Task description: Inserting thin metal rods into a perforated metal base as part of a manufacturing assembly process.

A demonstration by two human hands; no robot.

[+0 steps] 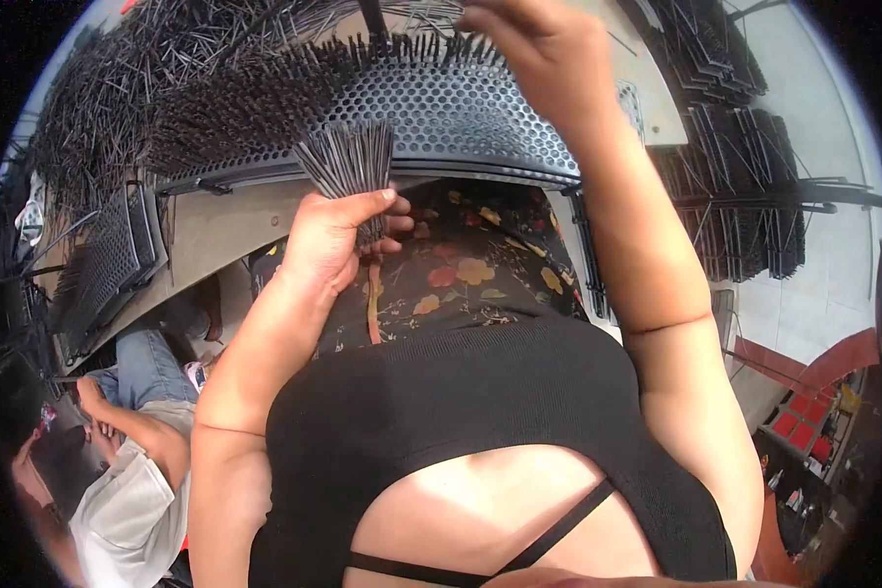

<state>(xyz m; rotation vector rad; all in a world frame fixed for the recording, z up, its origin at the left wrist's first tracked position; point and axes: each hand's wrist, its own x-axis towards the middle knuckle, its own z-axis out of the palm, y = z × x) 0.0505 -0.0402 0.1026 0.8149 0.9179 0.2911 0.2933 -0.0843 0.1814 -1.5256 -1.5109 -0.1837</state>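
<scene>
In the head view, the left hand (328,227) is gripping a bundle of thin dark metal rods (355,162), thumb and fingers wrapping its lower part while the upper ends are fanning out just beyond the hand. Beyond this bundle, and stretching to both sides of it, a perforated metal tray (451,113) is lying on the desk (233,223). Many upright rods (245,118) are standing in its holes, packed densely to the far left of the left hand and lining the tray's far edge.

The right hand (549,64) is hovering over the right part of the tray, farther out than the left hand; its fingers are curling, and I cannot tell whether the tips are pinching anything.

A heap of loose rods (73,108) is spreading well to the left hand's far left, and a smaller perforated rack (127,240) is sitting nearer, also to its left. Below the left hand, dark floral fabric (470,272) is covering the lap. Well right of the right hand, rod-filled racks (745,196) are standing. Left and below the left hand, a co-worker (132,505) is sitting.
</scene>
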